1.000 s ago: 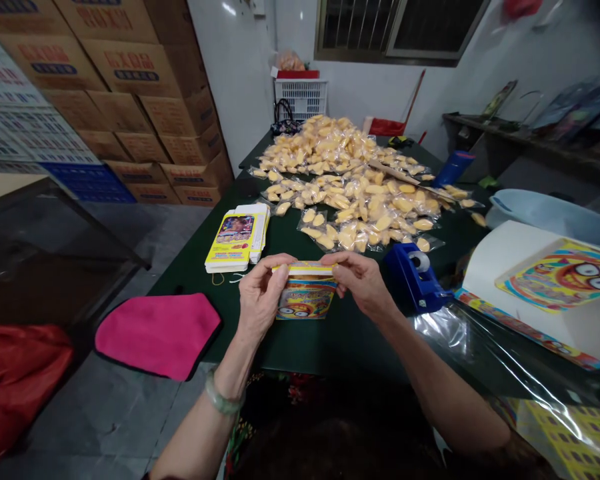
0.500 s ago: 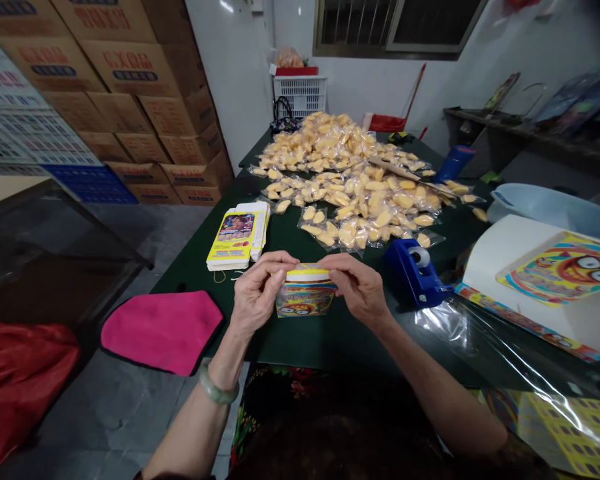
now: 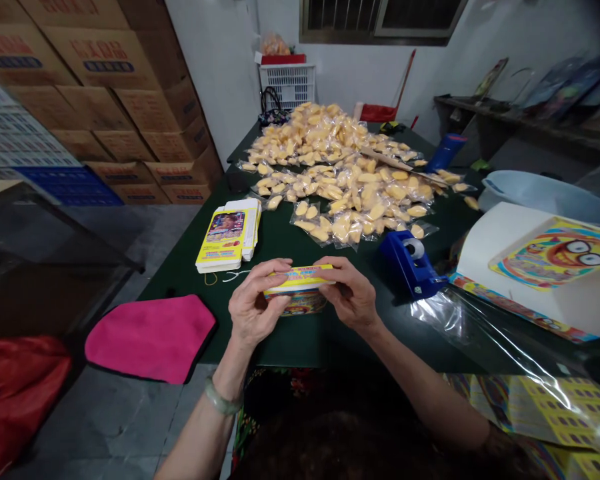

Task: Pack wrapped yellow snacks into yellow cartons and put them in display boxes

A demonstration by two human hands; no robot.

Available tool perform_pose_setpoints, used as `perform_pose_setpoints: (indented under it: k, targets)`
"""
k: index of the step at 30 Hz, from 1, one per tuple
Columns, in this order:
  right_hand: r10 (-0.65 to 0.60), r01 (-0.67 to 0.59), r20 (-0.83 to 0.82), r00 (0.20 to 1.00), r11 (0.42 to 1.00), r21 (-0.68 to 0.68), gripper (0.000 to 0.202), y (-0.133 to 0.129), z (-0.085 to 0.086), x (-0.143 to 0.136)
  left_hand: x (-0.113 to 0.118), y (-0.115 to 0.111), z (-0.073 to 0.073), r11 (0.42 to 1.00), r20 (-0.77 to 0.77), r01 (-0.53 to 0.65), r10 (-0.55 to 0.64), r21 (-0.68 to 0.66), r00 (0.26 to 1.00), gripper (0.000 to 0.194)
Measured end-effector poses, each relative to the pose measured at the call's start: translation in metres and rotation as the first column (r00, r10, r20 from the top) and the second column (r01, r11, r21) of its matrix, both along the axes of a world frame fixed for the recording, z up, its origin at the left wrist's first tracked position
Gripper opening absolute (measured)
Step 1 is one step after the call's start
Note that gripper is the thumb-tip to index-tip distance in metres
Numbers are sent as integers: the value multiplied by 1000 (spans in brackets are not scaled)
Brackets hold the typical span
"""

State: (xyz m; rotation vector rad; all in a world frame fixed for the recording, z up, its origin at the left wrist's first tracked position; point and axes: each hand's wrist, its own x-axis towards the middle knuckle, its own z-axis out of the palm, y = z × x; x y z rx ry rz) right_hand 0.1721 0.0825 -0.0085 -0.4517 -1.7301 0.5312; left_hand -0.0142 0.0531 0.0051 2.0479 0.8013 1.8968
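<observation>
Between my two hands is a small printed cardboard box [image 3: 301, 280], its yellow edge up and a cartoon face on the side toward me. My left hand [image 3: 257, 300] grips its left end, thumb in front and fingers over the top. At the right end my right hand [image 3: 350, 293] holds it with bent fingers. A stack of flat yellow cartons [image 3: 227, 235] lies beyond my left hand. Right of my right hand stands a blue tape dispenser [image 3: 413, 265] with a roll in it. What is inside the box is hidden.
A heap of clear-wrapped yellow pieces [image 3: 330, 153] covers the far part of the green table [image 3: 180, 267]. To the right are an open display box [image 3: 535, 267], a pale blue basin [image 3: 555, 197] and plastic film [image 3: 510, 340]. A pink cloth [image 3: 153, 337] overhangs the left edge.
My fingers have moved from pinching the box's top edge to gripping its ends. The box has tilted, so its yellow top now shows wider. The view has shifted slightly.
</observation>
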Motion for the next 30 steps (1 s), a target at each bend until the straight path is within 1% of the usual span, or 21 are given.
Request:
perform_pose_setpoints:
  k: [3, 6, 9, 11, 12, 13, 14, 15, 16, 17, 18, 19, 20, 21, 22, 23, 25, 28, 30]
  targets:
    - [-49, 49, 3, 999, 998, 29, 14, 4, -1, -5, 2, 4, -3, 997, 0, -69, 69, 16, 998, 20]
    - [-88, 88, 3, 996, 994, 64, 12, 6, 3, -11, 2, 9, -3, 996, 0, -92, 92, 6, 996, 19]
    - [-99, 99, -6, 995, 992, 84, 13, 4, 6, -12, 3, 13, -2, 993, 8, -114, 114, -15, 993, 24]
    - [-114, 112, 43, 993, 992, 53, 18, 1, 5, -3, 6, 14, -1, 989, 43, -145, 145, -15, 988, 29]
    - [-153, 152, 69, 986, 988, 20, 24, 0, 3, 7, 8, 14, -2, 986, 74, -168, 169, -9, 983, 31]
    - [-228, 231, 86, 970, 973, -21, 31, -1, 1, 21, 10, 13, -2, 980, 111, -201, 200, -3, 973, 33]
    - [-337, 344, 95, 937, 937, -65, 34, -1, -1, 38, 13, 12, -3, 972, 146, -235, 232, 4, 962, 36]
    - [-469, 478, 101, 878, 871, -114, 34, -1, -3, 59, 16, 11, -4, 964, 170, -266, 261, 7, 950, 37]
    - [-606, 617, 117, 787, 769, -169, 30, 0, -4, 82, 19, 10, -5, 957, 181, -290, 284, 9, 942, 38]
    - [-704, 722, 166, 690, 654, -227, 26, 3, -4, 105, 22, 9, -5, 951, 182, -308, 301, 9, 936, 38]
    - [-751, 786, 245, 613, 547, -288, 23, 6, -4, 128, 24, 9, -6, 947, 178, -321, 314, 9, 932, 37]
    - [-745, 811, 342, 573, 455, -367, 20, 9, -3, 149, 25, 9, -6, 944, 173, -331, 325, 6, 930, 36]
    - [-700, 805, 420, 577, 402, -436, 17, 13, -1, 166, 27, 9, -6, 941, 169, -340, 334, 5, 927, 35]
    - [-648, 788, 472, 598, 369, -493, 14, 16, 1, 180, 27, 10, -6, 936, 164, -352, 346, 7, 924, 34]
    - [-592, 760, 499, 633, 355, -544, 11, 19, 3, 189, 27, 10, -6, 931, 156, -366, 359, 14, 920, 33]
    - [-545, 728, 503, 671, 353, -588, 12, 22, 5, 194, 26, 11, -6, 925, 143, -380, 373, 22, 917, 33]
    - [-481, 660, 478, 735, 344, -668, 14, 26, 9, 196, 25, 12, -6, 915, 119, -401, 395, 38, 911, 33]
    - [-455, 558, 401, 795, 290, -778, 11, 30, 13, 189, 23, 13, -6, 912, 104, -407, 401, 47, 910, 32]
    - [-484, 503, 348, 803, 238, -831, 11, 32, 13, 184, 22, 14, -7, 916, 102, -399, 393, 50, 914, 33]
